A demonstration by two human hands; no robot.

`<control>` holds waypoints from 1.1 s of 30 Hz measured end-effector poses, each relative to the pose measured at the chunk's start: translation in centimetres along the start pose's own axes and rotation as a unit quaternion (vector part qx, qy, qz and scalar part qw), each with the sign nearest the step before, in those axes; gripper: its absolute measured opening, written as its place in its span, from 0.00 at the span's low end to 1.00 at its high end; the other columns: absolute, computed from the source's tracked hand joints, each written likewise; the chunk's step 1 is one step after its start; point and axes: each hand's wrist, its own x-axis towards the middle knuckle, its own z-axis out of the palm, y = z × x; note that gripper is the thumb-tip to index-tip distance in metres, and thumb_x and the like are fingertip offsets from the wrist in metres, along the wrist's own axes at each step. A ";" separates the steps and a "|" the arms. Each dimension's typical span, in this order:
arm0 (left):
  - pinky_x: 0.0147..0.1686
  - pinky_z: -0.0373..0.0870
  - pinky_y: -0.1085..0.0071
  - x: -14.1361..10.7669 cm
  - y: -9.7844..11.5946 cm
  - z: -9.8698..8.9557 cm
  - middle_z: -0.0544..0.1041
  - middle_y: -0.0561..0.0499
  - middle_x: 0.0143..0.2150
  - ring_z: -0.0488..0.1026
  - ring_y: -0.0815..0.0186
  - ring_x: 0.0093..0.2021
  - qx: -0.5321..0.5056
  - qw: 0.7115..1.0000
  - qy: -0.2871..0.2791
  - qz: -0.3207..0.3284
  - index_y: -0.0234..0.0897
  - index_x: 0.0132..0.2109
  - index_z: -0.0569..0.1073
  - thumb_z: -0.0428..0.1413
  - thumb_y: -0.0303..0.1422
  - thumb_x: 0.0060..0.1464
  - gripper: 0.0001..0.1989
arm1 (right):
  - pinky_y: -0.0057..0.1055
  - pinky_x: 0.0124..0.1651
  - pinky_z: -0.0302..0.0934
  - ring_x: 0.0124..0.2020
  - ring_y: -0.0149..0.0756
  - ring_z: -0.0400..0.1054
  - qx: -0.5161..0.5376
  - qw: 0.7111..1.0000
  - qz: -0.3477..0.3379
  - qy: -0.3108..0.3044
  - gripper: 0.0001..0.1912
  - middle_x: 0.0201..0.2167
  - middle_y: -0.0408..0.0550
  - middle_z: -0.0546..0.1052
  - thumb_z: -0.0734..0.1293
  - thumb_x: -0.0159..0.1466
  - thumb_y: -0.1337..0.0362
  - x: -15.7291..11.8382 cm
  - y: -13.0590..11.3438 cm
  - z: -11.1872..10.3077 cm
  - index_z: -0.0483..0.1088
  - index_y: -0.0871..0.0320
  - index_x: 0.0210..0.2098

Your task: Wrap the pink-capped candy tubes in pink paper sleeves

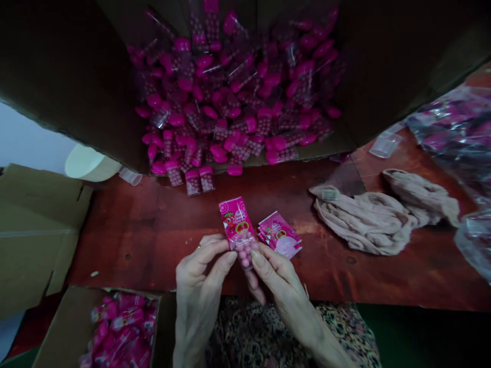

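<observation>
Basically, L hand (205,266) & R hand (279,278) both pinch the candy pack (244,251) near its lower end, so neither's nearer; it's betw. them, long axis pointing fwd, top leaning a bit L. Label cards (282,232) lie just by R hand; big box (391,66) w/ candy tubs (207,180) beyond, cloth (368,220) off R.

On my feed I see a packing workshop. A cardboard carton (72,76) of pink-capped candy containers (226,102) sits on the workbench (161,225)
</observation>
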 end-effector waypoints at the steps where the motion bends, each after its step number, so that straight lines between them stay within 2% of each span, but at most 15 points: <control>1: 0.41 0.70 0.74 0.0 0.0 0.1 0.80 0.55 0.35 0.75 0.68 0.38 0.020 1.000 0.002 0.012 0.45 0.37 0.79 0.59 0.23 0.48 0.12 | 0.21 0.18 0.46 0.17 0.21 0.51 -0.006 1.000 0.000 0.010 0.16 0.20 0.36 0.61 0.57 0.67 0.55 0.0 0.1 0.0 0.62 0.59 0.29; 5: 0.38 0.69 0.75 0.1 0.6 0.3 0.79 0.52 0.34 0.74 0.68 0.36 0.124 0.990 0.012 0.067 0.39 0.36 0.78 0.57 0.22 0.50 0.09 | 0.19 0.19 0.48 0.18 0.21 0.52 -0.032 0.999 -0.001 0.040 0.15 0.21 0.36 0.62 0.58 0.67 0.54 -0.1 0.3 0.1 0.64 0.58 0.31; 7: 0.36 0.69 0.75 0.2 1.0 0.3 0.78 0.52 0.32 0.74 0.69 0.34 0.151 0.986 0.015 0.072 0.37 0.33 0.77 0.56 0.22 0.50 0.07 | 0.19 0.19 0.48 0.19 0.21 0.52 -0.034 0.998 0.000 0.044 0.15 0.21 0.36 0.62 0.58 0.67 0.54 -0.2 0.3 0.1 0.64 0.58 0.31; 14: 0.25 0.64 0.78 1.0 0.8 0.1 0.72 0.57 0.23 0.68 0.73 0.24 0.180 0.981 -0.033 0.064 0.36 0.27 0.72 0.55 0.23 0.49 0.06 | 0.18 0.19 0.48 0.18 0.21 0.53 -0.016 0.998 -0.011 0.058 0.14 0.20 0.36 0.62 0.59 0.66 0.54 -0.3 0.6 0.2 0.65 0.58 0.30; 19: 0.23 0.59 0.78 0.5 0.0 0.9 0.66 0.58 0.21 0.63 0.74 0.22 0.171 0.984 0.001 0.055 0.36 0.24 0.69 0.53 0.22 0.49 0.09 | 0.18 0.16 0.48 0.15 0.20 0.51 0.002 0.995 -0.040 0.088 0.15 0.18 0.35 0.62 0.60 0.65 0.54 0.0 1.1 0.7 0.63 0.58 0.28; 24: 0.23 0.60 0.78 -1.1 -0.5 1.6 0.67 0.58 0.21 0.64 0.74 0.22 0.142 0.989 0.041 -0.012 0.37 0.23 0.70 0.53 0.23 0.49 0.09 | 0.17 0.15 0.47 0.13 0.19 0.52 0.020 0.992 -0.046 0.118 0.16 0.17 0.35 0.62 0.61 0.64 0.54 -0.1 1.6 1.4 0.62 0.59 0.26; 28: 0.23 0.60 0.78 -2.1 -1.5 1.5 0.68 0.58 0.22 0.64 0.73 0.22 0.078 0.993 0.057 -0.062 0.37 0.23 0.71 0.54 0.24 0.48 0.08 | 0.17 0.13 0.45 0.12 0.19 0.49 0.044 0.992 -0.017 0.118 0.17 0.16 0.33 0.59 0.60 0.64 0.53 -0.1 2.0 1.5 0.61 0.58 0.25; 30: 0.24 0.62 0.77 -2.2 -2.2 1.1 0.70 0.56 0.22 0.66 0.72 0.23 0.019 0.993 0.040 -0.114 0.36 0.23 0.73 0.56 0.26 0.48 0.07 | 0.18 0.13 0.45 0.12 0.20 0.49 0.024 0.994 -0.014 0.106 0.17 0.15 0.33 0.59 0.60 0.64 0.53 0.0 2.0 1.4 0.61 0.58 0.26; 33: 0.31 0.67 0.73 -1.7 -2.8 0.4 0.77 0.52 0.26 0.71 0.67 0.28 -0.115 0.972 0.039 -0.199 0.36 0.28 0.76 0.58 0.34 0.49 0.07 | 0.19 0.16 0.48 0.13 0.21 0.51 -0.041 0.995 -0.026 0.090 0.18 0.16 0.35 0.60 0.59 0.65 0.53 0.1 1.6 1.2 0.62 0.59 0.26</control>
